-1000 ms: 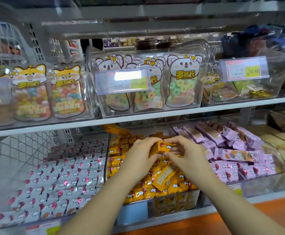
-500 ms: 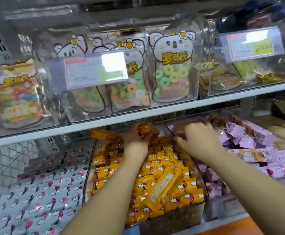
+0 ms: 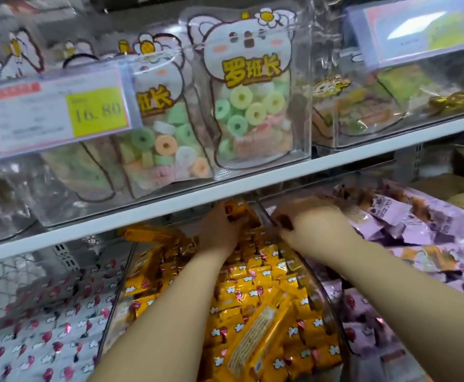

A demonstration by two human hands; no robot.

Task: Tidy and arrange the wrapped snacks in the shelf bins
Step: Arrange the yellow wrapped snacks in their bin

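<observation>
Left hand (image 3: 220, 230) and right hand (image 3: 311, 226), reaching forward close together, seem curled, though blurred.

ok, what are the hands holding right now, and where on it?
Left hand grips a yellow wrapped snack round its lower end. Right hand is curled at the bin divider; blur hides whether it holds anything.

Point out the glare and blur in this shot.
Head view: glare washes out the upper-right price label; the left price label still reads 16.80; motion blur smears the right hand and the left hand gripping a yellow snack.
</observation>
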